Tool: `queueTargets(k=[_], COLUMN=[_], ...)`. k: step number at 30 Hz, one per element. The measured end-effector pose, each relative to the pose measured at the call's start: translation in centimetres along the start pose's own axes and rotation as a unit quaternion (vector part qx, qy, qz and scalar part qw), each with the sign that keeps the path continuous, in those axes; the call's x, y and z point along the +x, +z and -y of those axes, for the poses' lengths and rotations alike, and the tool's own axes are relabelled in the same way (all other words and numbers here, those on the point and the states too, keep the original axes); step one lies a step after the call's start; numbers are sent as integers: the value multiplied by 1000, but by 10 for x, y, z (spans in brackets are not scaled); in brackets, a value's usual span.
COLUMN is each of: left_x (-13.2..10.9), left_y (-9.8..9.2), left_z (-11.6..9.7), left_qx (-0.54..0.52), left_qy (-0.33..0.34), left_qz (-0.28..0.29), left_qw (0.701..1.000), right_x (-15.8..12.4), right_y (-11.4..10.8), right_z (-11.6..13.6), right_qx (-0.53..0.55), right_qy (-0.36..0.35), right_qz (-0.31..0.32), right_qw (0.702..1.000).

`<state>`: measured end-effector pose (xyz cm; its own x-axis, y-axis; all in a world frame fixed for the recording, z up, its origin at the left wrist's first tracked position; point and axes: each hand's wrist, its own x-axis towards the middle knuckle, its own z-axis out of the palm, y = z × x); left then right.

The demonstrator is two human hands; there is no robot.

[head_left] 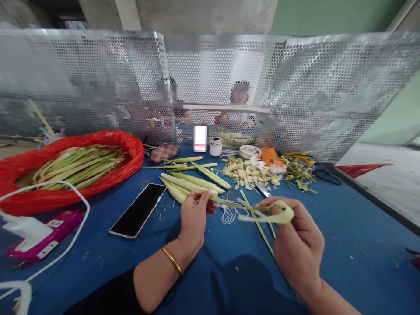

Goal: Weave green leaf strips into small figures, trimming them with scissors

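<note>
My left hand (pixel 194 218), with a gold bangle at the wrist, pinches the end of a long pale green leaf strip between thumb and fingers. The strip (pixel 282 213) runs across to my right hand (pixel 299 240), where it curls into a loop held by closed fingers. Beneath and beyond my left hand lies a fan of broad pale green leaves (pixel 183 181). Thin green stalks (pixel 259 229) lie under the strip, beside a small tangle of white string (pixel 229 214). A pair of scissors (pixel 261 189), partly covered by scraps, lies beyond my right hand.
At left are a black-screened phone (pixel 139 212), a red bag (pixel 131 148) of leaves and a purple power strip (pixel 49 238) with a white cable. Leaf scraps (pixel 241 170), a tape roll (pixel 250 152) and an orange packet (pixel 272 159) lie before a perforated metal screen (pixel 210 70); people sit behind it.
</note>
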<state>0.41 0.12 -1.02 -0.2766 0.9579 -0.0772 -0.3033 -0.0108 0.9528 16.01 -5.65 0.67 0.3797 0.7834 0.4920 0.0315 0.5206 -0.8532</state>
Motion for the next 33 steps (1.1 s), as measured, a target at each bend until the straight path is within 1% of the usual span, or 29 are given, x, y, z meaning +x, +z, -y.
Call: queueTargets(k=[4, 6, 10, 13, 14, 15, 16, 17, 18, 19, 20, 21, 22, 23, 25, 28, 30, 33], left_x=[6, 9, 15, 15, 14, 11, 8, 3, -1, -6, -11, -14, -17, -19, -20, -17, -16, -16], left_y=[-2, -3, -6, -6, -6, -5, -3, -2, -1, 0, 1, 1, 0, 0, -2, -4, -6, -6], left_z=[2, 4, 8, 7, 6, 4, 2, -1, -3, -5, -6, -7, -7, -6, -3, -2, -5, -11], left_qx=[4, 6, 14, 23, 26, 30, 35, 40, 45, 52, 60, 64, 61, 54, 26, -8, -15, -20], left_qy=[-8, -20, -31, -29, -28, -28, -29, -32, -36, -43, -51, -64, -80, -101, -148, -205, -215, -220], left_qz=[-14, -22, -30, -18, -5, 12, 34, 63, 95, 143, 204, 247, 278, 294, 299, 310, 330, 354], left_qw=[1000, 1000, 999, 999, 999, 999, 998, 997, 994, 987, 976, 965, 955, 949, 942, 929, 919, 909], right_x=[5, 8, 16, 22, 24, 26, 28, 29, 29, 29, 28, 26, 24, 21, 16, 10, 9, 10], right_y=[-2, -4, -7, -10, -11, -12, -12, -12, -12, -11, -9, -8, -5, -3, 1, 4, 5, 5], right_z=[11, 16, 23, 23, 22, 20, 18, 15, 12, 9, 6, 3, -1, -4, -9, -14, -15, -15], right_qx=[66, 88, 124, 114, 102, 88, 74, 63, 57, 61, 74, 93, 112, 130, 153, 182, 203, 232], right_qy=[-33, -39, -14, 9, 25, 52, 96, 152, 216, 278, 332, 373, 404, 430, 472, 508, 527, 572], right_qz=[-46, -61, -85, -122, -124, -111, -78, -30, 27, 84, 133, 172, 197, 212, 222, 216, 215, 214], right_qw=[996, 993, 989, 986, 987, 989, 990, 986, 974, 955, 931, 907, 886, 868, 839, 813, 797, 757])
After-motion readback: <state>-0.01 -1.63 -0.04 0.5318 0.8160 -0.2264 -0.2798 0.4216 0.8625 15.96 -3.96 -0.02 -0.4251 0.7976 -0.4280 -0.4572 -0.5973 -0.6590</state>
